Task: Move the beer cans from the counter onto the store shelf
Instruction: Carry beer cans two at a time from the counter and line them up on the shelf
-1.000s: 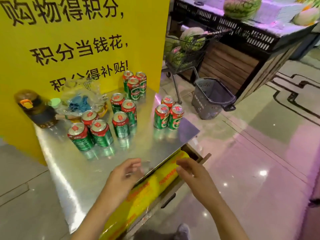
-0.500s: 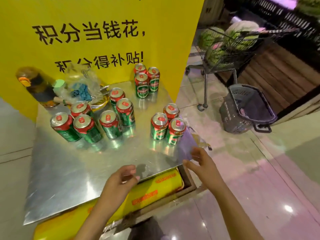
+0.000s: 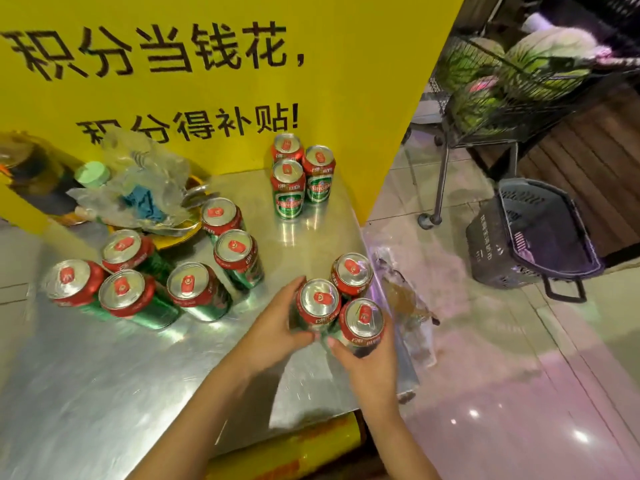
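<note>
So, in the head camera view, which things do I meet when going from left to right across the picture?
Dark bottle with orange cap → crumpled clear plastic bag → trio of green-and-red beer cans by the yellow sign → wire shopping cart holding watermelons → grey plastic shopping basket on the floor.

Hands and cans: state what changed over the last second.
Both hands moved forward from the counter's near edge. The left hand and right hand now grip the near trio of cans. The other cans and the counter stayed put.

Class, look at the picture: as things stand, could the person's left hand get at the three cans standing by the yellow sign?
Probably not yet: the left hand grips a can in the near trio. Once freed, bare counter leads to the far three cans.
</note>
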A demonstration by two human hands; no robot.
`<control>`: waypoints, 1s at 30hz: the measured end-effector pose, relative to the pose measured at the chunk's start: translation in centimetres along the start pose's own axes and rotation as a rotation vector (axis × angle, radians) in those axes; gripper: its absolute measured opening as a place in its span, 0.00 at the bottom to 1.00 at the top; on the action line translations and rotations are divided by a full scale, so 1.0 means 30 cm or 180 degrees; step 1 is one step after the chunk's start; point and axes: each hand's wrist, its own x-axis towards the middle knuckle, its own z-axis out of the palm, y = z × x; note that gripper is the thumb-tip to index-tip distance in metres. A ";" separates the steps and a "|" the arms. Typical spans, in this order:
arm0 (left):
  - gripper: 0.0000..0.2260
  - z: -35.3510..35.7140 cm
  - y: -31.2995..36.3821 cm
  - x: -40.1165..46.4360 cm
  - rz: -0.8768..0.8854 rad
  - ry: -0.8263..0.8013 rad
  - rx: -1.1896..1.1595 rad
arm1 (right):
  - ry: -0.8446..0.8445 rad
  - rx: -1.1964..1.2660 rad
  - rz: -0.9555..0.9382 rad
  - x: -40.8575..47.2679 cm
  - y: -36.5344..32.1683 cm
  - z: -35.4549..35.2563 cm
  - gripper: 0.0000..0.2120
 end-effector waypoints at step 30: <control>0.24 0.189 0.108 -0.598 -0.0252 0.3809 -0.1167 | -0.2934 0.0392 0.0330 -0.066 -0.189 -0.055 0.30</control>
